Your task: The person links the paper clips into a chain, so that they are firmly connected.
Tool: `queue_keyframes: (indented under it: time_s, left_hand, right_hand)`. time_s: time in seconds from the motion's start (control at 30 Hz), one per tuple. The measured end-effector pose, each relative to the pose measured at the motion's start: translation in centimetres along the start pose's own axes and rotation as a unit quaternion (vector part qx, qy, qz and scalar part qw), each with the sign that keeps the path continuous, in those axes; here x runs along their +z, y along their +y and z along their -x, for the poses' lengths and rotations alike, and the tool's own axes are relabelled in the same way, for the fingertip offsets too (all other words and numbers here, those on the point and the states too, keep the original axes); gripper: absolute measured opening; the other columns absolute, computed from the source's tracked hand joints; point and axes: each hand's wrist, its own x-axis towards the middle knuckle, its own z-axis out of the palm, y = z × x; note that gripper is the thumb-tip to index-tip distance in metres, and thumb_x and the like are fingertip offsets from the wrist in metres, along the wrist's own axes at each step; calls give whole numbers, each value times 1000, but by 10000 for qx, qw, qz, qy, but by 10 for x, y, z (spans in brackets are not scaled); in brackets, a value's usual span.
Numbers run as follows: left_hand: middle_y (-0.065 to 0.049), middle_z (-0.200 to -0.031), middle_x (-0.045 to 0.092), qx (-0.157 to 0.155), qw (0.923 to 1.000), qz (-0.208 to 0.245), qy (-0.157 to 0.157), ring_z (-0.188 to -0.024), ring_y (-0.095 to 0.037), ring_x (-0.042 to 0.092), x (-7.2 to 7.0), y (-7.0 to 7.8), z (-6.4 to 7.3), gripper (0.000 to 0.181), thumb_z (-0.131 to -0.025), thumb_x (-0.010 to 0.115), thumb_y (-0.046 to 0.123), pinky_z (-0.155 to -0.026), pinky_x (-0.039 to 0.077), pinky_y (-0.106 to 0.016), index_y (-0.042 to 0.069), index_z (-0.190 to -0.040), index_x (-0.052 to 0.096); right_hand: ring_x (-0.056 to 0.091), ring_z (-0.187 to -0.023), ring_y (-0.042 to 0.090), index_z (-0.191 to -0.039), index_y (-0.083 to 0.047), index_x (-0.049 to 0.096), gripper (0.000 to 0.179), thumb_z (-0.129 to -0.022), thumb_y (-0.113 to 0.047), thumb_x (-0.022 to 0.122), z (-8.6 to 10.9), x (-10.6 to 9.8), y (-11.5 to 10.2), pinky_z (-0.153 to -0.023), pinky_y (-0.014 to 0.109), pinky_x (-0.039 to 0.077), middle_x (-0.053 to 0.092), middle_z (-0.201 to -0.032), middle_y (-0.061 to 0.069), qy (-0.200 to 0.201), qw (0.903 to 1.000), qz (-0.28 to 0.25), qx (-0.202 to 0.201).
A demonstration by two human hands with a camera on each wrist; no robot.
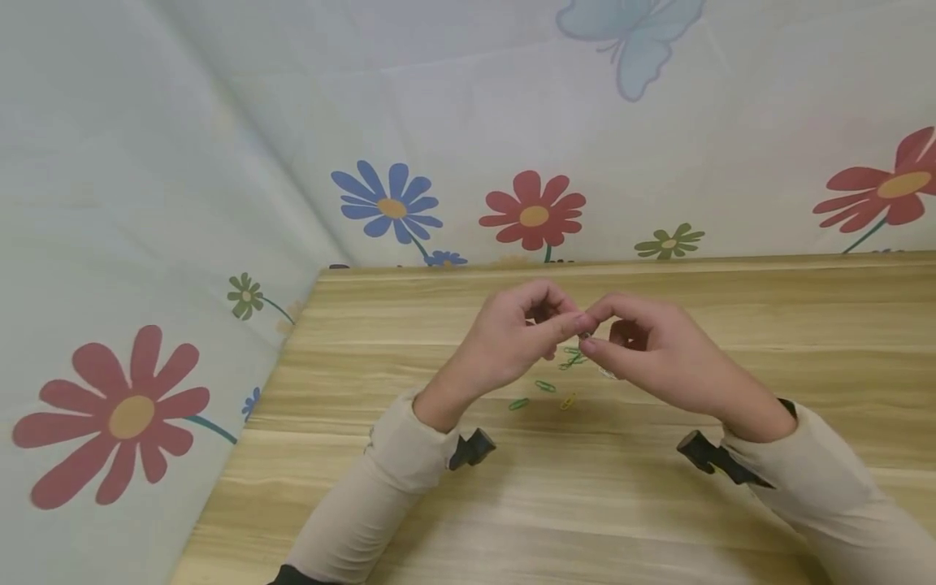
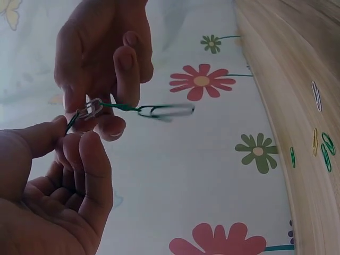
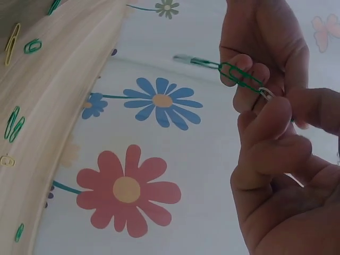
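Note:
My left hand and right hand meet fingertip to fingertip above the wooden table. In the left wrist view, my left thumb and finger pinch a green paper clip. Right beside it is a white paper clip, pinched by my right fingers. From the white clip runs a chain: a green paper clip, with one more clip, partly blurred, at its free end. Fingers partly cover the spot where the pinched green clip and the white one come together.
Loose green paper clips lie on the table below my hands, along with a yellow paper clip. A white paper clip lies there too. Behind the table's far edge hangs a flower-printed cloth.

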Motion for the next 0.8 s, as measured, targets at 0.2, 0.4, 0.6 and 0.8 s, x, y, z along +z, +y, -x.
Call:
queue_keyframes:
  time_s: [0.2,0.4,0.6,0.8]
  left_hand:
    - [-2,-68,58,-402,9989,-174,185,-54,-23,54,-4,3,-4,18,-89,66,32,-46,41,-30,16,-84,59]
    - [-7,-62,52,-614,9978,91,221,-51,-24,55,-7,2,-7,22,-91,64,31,-49,45,-33,12,-81,57]
    - [-9,-64,50,-342,9989,276,-178,-54,-24,55,-12,-5,-7,24,-96,56,31,-55,51,-36,8,-90,59]
    - [-8,-71,50,-445,9973,-206,-542,-56,-22,53,-21,-17,-5,20,-98,53,27,-55,49,-34,8,-94,60]
  right_hand:
    - [41,-46,9,-97,-17,67,11,-89,-10,66,-5,3,2,-42,25,36,50,-61,-11,514,9924,1078,-292]
    - [37,-47,4,-89,-14,67,10,-84,-4,68,-8,5,5,-43,18,32,49,-67,-13,989,9712,1793,-1221]
    - [35,-49,2,-83,-15,67,14,-78,-1,67,-7,4,8,-45,16,30,55,-72,-11,1393,9549,1798,-1909]
    - [36,-50,4,-83,-12,68,15,-76,2,69,-6,-2,8,-47,17,31,56,-73,-9,1703,9520,1719,-1873]
